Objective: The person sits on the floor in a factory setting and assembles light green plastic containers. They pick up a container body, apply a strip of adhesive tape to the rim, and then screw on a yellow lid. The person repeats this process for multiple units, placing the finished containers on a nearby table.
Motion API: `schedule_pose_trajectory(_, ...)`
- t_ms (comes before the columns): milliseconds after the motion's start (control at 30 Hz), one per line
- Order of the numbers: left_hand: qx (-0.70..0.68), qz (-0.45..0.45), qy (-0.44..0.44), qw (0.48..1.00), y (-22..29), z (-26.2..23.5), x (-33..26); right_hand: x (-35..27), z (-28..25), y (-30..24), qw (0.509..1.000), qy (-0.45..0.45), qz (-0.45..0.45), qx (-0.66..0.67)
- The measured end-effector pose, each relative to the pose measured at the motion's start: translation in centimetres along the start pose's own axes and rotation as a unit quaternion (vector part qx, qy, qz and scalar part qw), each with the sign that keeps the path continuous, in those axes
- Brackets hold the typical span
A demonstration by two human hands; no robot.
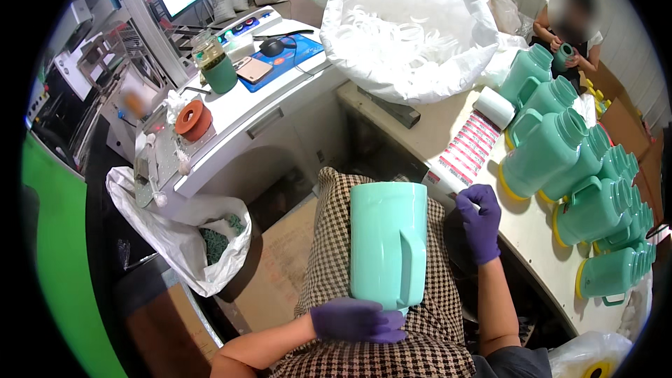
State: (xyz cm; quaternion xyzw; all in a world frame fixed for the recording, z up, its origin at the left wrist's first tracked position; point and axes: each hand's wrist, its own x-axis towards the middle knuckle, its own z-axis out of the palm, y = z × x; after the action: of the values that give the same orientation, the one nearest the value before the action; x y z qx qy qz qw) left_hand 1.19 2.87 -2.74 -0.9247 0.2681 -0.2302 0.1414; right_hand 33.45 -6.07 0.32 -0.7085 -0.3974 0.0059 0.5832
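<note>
A mint-green plastic jug (381, 245) with a side handle lies across my lap, its wide end away from me and its narrow end toward me. My left hand (360, 320), in a purple glove, rests against that narrow end with its fingers stretched out flat. To the right, my right hand (481, 222), also gloved in purple, has its fingers curled together by the table edge. Just beyond it is the loose end of a strip of red-and-white labels (467, 145), which unwinds from a roll (494, 108). Whether a label sits between those fingers is hidden.
Several green jugs with yellow bases (542, 150) crowd the right table (535, 238). A large white sack (413, 73) holds white rings. On the left, a white desk (241, 122) carries a jar, phone and orange tape reel. Another person (570, 35) holds a green piece at the far right.
</note>
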Motion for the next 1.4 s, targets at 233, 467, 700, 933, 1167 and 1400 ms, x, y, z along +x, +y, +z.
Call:
schedule_pose_trajectory(233, -0.038, -0.030, 0.029, 0.998, 1.9, 1.7, -1.0, 3.4, 1.6, -8.8, 0.921, -0.331, 0.130, 0.158)
schedule_pose_trajectory(467, -0.054, -0.043, 0.011, 0.998, 0.9, 0.1, -0.1, 3.7, 3.2, -9.7, 0.924, -0.331, 0.169, 0.090)
schedule_pose_trajectory(700, -0.145, -0.150, 0.034, 0.977, -0.1, -3.6, -0.8, 8.9, 4.9, -7.4, 0.990, -0.012, -0.130, -0.057)
schedule_pose_trajectory(933, 0.027, -0.513, 0.255, 0.820, 0.1, -9.5, -3.2, 25.8, 9.1, -7.7, 0.870, -0.067, -0.354, -0.337)
schedule_pose_trajectory(1167, 0.012, -0.625, 0.159, 0.764, -1.2, -9.9, -3.8, 33.0, 15.3, -4.3, 0.785, -0.137, -0.125, -0.592)
schedule_pose_trajectory(1400, -0.014, -0.685, 0.211, 0.697, -0.8, -9.2, -5.6, 30.0, 6.6, -12.0, 0.964, -0.191, -0.112, -0.146)
